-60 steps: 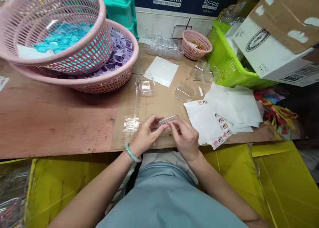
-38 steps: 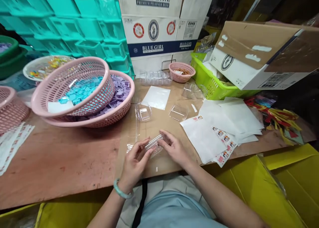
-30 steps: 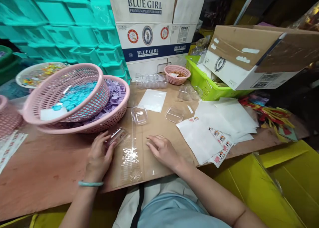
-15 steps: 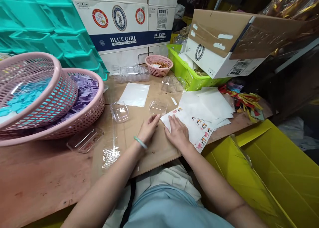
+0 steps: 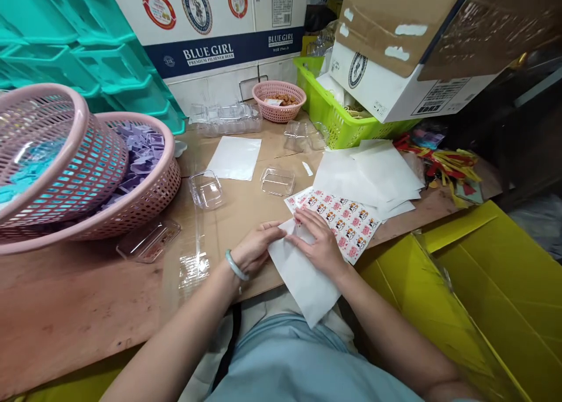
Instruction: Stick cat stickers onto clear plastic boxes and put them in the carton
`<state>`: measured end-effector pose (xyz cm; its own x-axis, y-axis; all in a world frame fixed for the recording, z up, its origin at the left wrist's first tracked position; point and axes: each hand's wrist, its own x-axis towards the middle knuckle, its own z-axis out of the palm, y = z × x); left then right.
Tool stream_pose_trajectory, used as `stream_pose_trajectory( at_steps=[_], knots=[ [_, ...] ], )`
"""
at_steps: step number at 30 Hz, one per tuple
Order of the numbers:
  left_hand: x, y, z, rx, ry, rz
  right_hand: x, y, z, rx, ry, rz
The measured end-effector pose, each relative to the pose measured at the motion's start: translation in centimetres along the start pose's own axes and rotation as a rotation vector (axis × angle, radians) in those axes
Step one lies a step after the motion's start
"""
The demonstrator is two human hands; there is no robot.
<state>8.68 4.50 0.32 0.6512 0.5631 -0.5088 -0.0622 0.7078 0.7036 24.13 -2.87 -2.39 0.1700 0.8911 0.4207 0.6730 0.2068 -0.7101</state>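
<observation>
My left hand [image 5: 257, 245] and my right hand [image 5: 319, 244] both pinch the top edge of a white backing sheet [image 5: 302, 276] that hangs over the table's front edge toward my lap. Just beyond my right hand lies a sticker sheet [image 5: 340, 220] with rows of small pink and white stickers, face up on the wooden table [image 5: 88, 285]. A closed clear plastic case [image 5: 148, 241] lies flat to the left, near the pink baskets. Two open clear trays [image 5: 206, 189] [image 5: 277, 181] sit farther back.
Two stacked pink baskets [image 5: 144, 206] hold blue and purple pieces at left. White sheets [image 5: 373, 171], a green crate [image 5: 333, 118], a small pink basket [image 5: 280, 100], cardboard boxes [image 5: 408, 51] and teal crates [image 5: 88, 57] ring the back. A yellow carton [image 5: 483, 296] stands at right.
My left hand set the closed clear case down by the baskets. Both hands moved to the paper pile and pulled the white sheet toward me, uncovering the sticker sheet.
</observation>
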Motion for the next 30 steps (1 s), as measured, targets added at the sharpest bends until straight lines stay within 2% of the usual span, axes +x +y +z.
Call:
stream_pose_trajectory(
  at_steps=[5,10,16,20,30],
  knots=[
    [-1.0,-0.8,-0.8,-0.013,0.015,0.013,-0.9,0.2,1.8,0.009,-0.028,-0.05],
    [-1.4,-1.0,-1.3,-0.07,0.082,0.067,-1.0,0.0,2.4,-0.005,-0.038,-0.023],
    [-2.1,-1.1,-1.3,-0.078,0.056,0.144,-0.8,-1.1,3.3,-0.001,-0.043,-0.037],
    [-2.2,-1.3,-1.7,-0.07,0.092,0.147,-0.7,-1.6,3.4,-0.008,-0.076,-0.045],
    [-2.5,-1.1,-1.9,-0.104,0.129,0.145,-0.9,-1.5,3.1,0.112,-0.06,-0.018]
  ],
)
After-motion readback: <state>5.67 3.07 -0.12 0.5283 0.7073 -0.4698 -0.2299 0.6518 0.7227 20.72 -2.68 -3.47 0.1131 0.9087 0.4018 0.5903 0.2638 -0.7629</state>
